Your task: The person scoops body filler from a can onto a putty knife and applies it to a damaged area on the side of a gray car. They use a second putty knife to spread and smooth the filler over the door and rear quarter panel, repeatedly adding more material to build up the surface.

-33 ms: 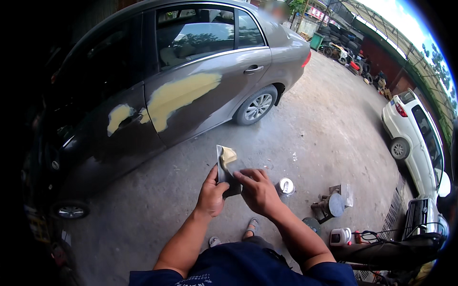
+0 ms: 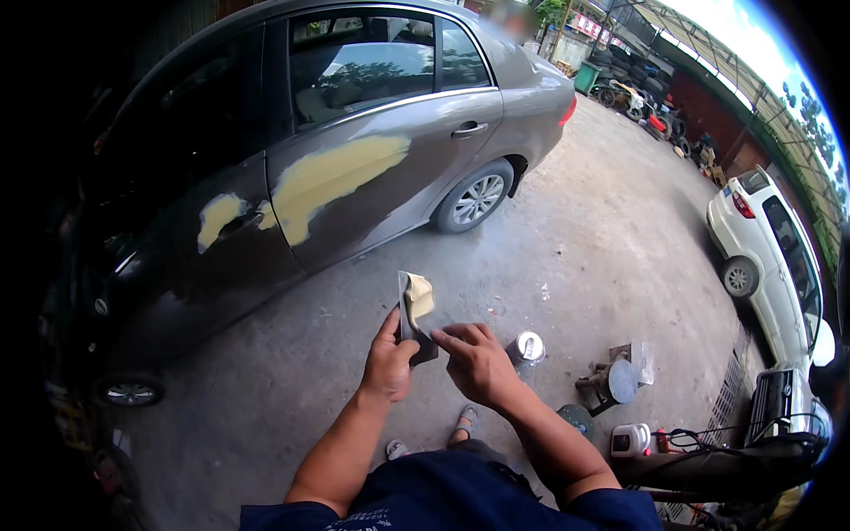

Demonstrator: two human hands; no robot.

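My left hand (image 2: 388, 363) grips a thin dark grey board (image 2: 409, 336) held tilted upright, with a lump of tan paste (image 2: 420, 294) on its upper part. My right hand (image 2: 478, 363) is closed beside the board's right side, index finger reaching to its surface; what its curled fingers hold, if anything, is hidden. In front stands a grey sedan (image 2: 452, 150) with a large pale yellow filler patch (image 2: 323, 181) on the rear door and a smaller one (image 2: 217, 221) on the front door.
A white-lidded can (image 2: 529, 345), a round stool (image 2: 620, 380) and a plastic jug (image 2: 630, 440) stand at right on the concrete floor (image 2: 593, 230). A white car (image 2: 753, 248) is parked right, near a drain grate (image 2: 726, 398). Stacked tyres (image 2: 624, 71) and a blurred person (image 2: 509, 22) are farther back.
Both my hands and the board have shifted very slightly left.
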